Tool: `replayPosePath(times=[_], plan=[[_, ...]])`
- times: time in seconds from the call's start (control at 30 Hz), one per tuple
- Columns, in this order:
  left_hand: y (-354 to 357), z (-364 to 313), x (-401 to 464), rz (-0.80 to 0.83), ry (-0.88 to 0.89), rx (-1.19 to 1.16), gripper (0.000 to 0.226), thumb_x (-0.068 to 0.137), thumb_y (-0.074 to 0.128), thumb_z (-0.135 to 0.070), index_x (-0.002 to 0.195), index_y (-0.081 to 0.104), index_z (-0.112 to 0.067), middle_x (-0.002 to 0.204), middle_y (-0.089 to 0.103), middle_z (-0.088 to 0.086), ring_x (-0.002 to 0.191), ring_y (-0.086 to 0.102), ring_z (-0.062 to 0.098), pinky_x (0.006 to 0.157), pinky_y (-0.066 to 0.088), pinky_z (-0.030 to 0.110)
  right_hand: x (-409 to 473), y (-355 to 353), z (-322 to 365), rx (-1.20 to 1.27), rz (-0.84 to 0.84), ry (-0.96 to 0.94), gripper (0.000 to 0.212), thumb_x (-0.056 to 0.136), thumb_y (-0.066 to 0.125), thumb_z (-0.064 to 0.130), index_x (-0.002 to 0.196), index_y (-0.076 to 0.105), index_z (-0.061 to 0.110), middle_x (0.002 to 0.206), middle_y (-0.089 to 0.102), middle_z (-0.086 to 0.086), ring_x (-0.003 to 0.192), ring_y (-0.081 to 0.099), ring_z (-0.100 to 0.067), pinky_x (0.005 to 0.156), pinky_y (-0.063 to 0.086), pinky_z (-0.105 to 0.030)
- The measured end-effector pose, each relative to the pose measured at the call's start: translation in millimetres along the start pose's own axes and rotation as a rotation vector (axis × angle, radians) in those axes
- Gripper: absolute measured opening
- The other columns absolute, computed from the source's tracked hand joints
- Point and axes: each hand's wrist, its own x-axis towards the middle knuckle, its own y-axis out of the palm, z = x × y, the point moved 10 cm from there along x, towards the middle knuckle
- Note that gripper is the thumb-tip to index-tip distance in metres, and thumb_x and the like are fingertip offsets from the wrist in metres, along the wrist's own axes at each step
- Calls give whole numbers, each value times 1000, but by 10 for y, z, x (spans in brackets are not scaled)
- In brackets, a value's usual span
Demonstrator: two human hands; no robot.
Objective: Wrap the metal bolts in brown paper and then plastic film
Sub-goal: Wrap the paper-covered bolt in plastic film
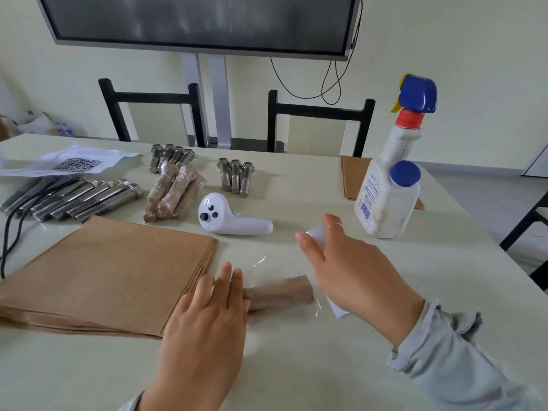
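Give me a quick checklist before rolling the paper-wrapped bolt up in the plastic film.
1. Paper-wrapped bolt lies on the plastic film: ok; clear film shows around it.
2. Left hand steadies the bolt's left end: ok; fingertips rest on it.
3. Right hand has the film's edge: cannot tell; it has a grip on a white piece, but its link to the film is unclear.
4. Film flat, no creases: cannot tell, too transparent.
5. Rolling path clear: ok; the white controller and spray bottle stand apart from the bolt.
6. Brown paper closed around the bolt: ok on the visible part.
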Motion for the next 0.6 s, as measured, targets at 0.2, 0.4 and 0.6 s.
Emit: replayPosePath(times=[0.2,0.4,0.6], plan=[[-10,-70,-17,12,90,97,60,100,14,-21,106,68,6,108,68,20,83,68,29,65,56,34,-56,151,-160,-333,-45,47,59,99,19,49,148,11,18,111,60,-8,95,58,-27,65,31,-31],[-36,-301,156,23,254,-104,52,83,35,-39,115,67,-13,103,68,-3,87,67,14,69,56,23,-84,196,-108,-347,-94,-14,54,99,25,47,145,17,21,107,57,-7,96,56,-27,64,29,-31],[28,-388,316,-5,294,-80,39,85,33,-34,83,68,-17,65,57,-7,50,54,11,45,45,19,-43,71,-169,-144,-120,-32,46,99,22,49,144,15,41,98,49,-5,75,45,-24,65,33,-31]])
